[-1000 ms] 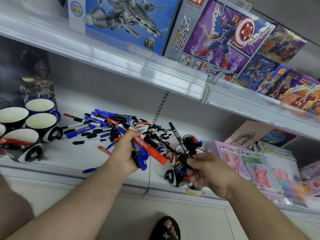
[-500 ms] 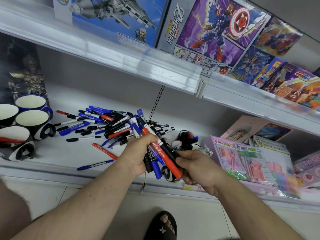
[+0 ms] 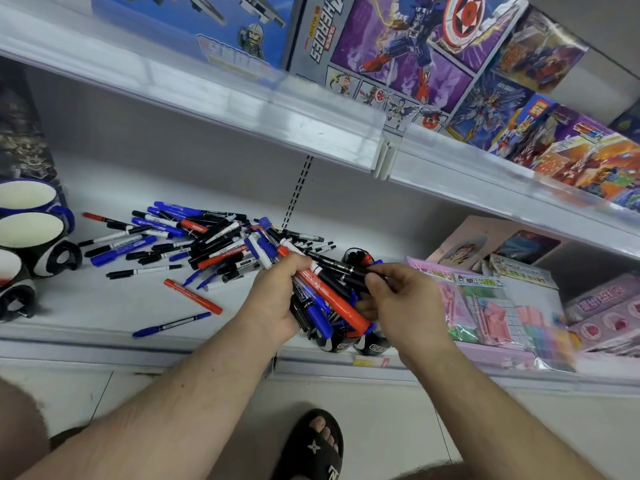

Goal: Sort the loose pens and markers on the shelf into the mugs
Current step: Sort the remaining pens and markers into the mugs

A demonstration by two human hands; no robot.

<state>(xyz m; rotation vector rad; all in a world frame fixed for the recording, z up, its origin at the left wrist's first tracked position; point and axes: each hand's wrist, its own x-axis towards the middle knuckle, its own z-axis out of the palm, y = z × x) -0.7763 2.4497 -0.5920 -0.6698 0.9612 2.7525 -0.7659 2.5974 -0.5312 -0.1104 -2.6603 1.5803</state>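
Up past our fingers, we read "SUPER HEROES" and "NO.3197" on the grey-edged purple box (image 3: 391,53). Print on the markers (image 3: 322,292) we grip is too small to read.

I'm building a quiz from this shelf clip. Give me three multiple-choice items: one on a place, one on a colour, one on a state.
1. Where does the lone red marker lie?
A. in a mug
B. on the shelf, in front of the pen pile
C. on the floor

2. What colour is the mug rim farthest back on the left?
A. blue
B. green
C. yellow

3. What is the left hand doing?
A. resting flat
B. hanging idle
C. gripping a bundle of markers

Answers: B, it lies apart from the pile; A, blue rim and handle; C, fingers curl round them.
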